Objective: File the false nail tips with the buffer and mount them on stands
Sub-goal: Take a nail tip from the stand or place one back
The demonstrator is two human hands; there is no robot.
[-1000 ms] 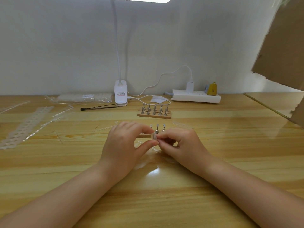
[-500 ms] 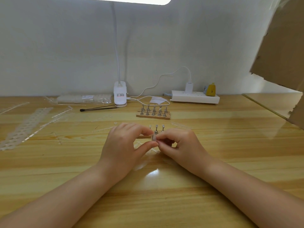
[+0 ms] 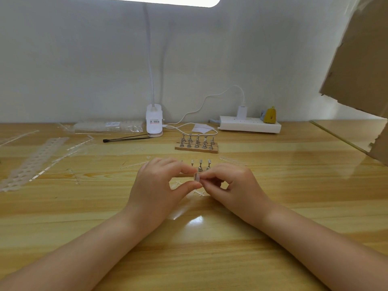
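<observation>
My left hand (image 3: 156, 185) and my right hand (image 3: 233, 186) meet fingertip to fingertip over the middle of the wooden table. Between them sits a small clear false nail tip (image 3: 196, 177), pinched by my left thumb and forefinger. My right thumb and forefinger pinch something small against it; what that is stays hidden by the fingers. Just behind my hands a row of metal nail stands (image 3: 201, 164) rises from a wooden strip that my hands mostly cover. Farther back a second wooden base (image 3: 197, 148) carries several metal stands.
Clear plastic nail-tip sprues (image 3: 35, 160) and scraps lie at the left, and a bag of tips (image 3: 109, 126) at the back left. A black stick (image 3: 126, 139), a clip lamp base (image 3: 154, 122), a white power strip (image 3: 249, 126) and cables line the wall. Cardboard (image 3: 361, 66) overhangs the right.
Hardly anything differs: both hands stay in the same place, pinching the nail tip between them, with only slight finger shifts.
</observation>
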